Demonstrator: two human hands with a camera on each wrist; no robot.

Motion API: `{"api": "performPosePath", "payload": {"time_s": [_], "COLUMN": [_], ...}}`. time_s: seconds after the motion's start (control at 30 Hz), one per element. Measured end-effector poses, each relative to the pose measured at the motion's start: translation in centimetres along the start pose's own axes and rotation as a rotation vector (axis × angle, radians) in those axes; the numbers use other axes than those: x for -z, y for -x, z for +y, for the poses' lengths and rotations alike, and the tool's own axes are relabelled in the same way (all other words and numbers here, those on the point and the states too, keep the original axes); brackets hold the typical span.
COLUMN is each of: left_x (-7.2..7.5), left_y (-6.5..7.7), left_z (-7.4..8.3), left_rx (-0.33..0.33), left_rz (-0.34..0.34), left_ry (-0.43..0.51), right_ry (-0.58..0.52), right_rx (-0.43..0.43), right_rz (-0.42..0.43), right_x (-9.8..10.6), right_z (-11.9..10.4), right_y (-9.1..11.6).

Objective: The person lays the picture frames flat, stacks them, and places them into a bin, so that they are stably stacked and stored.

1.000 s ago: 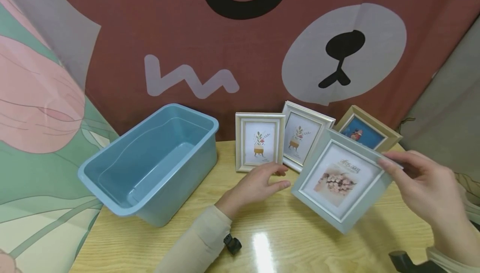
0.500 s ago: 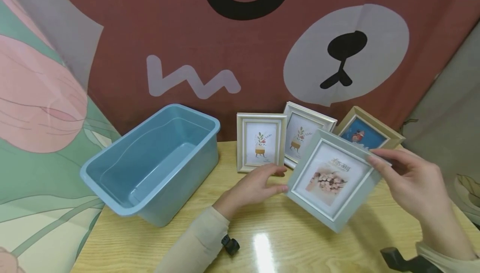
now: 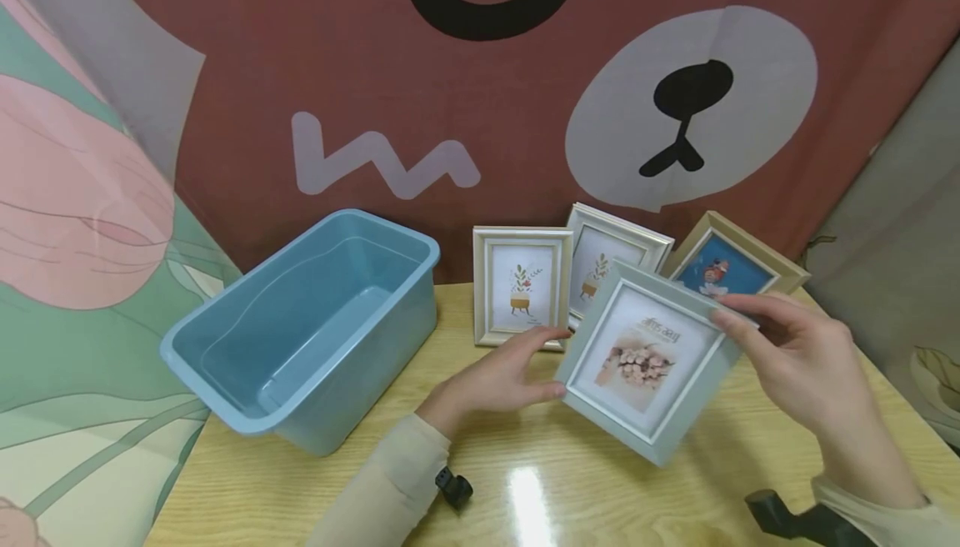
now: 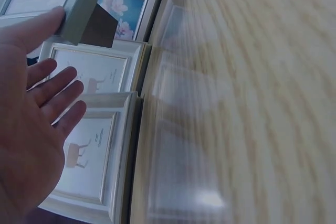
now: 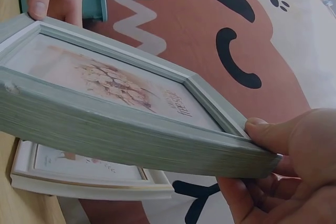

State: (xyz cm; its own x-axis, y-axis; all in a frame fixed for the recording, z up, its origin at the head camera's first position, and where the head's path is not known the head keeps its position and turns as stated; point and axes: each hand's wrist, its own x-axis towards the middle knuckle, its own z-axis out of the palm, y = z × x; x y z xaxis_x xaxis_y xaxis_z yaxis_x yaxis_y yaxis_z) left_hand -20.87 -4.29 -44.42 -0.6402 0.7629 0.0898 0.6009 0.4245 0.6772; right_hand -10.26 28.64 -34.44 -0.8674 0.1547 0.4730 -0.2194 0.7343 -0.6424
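Observation:
My right hand point(image 3: 810, 363) pinches the upper right corner of a pale grey-green picture frame point(image 3: 592, 401), thumb on the front and fingers behind. The frame is tilted and shows a print of pink blossoms. At its left edge is my left hand point(image 3: 495, 376), thumb tip right at the border, the other fingers loosely extended in the left wrist view. Behind stand a cream picture frame point(image 3: 483, 297) with a potted-plant print and a white picture frame point(image 3: 622, 226) with a similar print, partly covered. A tan picture frame point(image 3: 783, 272) with a blue picture leans at the right.
A deep blue plastic bin point(image 3: 360, 363) stands at the left of the wooden table point(image 3: 450, 514). A cloth with a large printed bear point(image 3: 375, 72) hangs behind the table. Both wrists carry small black cameras; the left wrist camera point(image 3: 453, 489) is close over the table.
The grey-green picture frame has moved left in my right hand, up to my left thumb. More of the tan frame shows; the white frame is more covered. My left hand has shifted slightly left.

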Motion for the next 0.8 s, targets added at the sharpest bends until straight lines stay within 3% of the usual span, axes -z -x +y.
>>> {"api": "performPosePath", "payload": {"time_s": [0.23,0.8], "left_x": [0.2,0.8], "left_y": [0.5,0.7], "left_z": [-1.1,-1.5], "left_rx": [-0.006,-0.064], "left_rz": [-0.052,-0.169], "left_ry": [0.113,0.244], "right_ry": [-0.045,-0.095], "right_rx": [0.028,0.039], "right_rz": [-0.018,-0.022], "right_x": [-1.0,-2.1], "right_z": [-0.3,-0.9], "right_y": [-0.1,-0.1]}}
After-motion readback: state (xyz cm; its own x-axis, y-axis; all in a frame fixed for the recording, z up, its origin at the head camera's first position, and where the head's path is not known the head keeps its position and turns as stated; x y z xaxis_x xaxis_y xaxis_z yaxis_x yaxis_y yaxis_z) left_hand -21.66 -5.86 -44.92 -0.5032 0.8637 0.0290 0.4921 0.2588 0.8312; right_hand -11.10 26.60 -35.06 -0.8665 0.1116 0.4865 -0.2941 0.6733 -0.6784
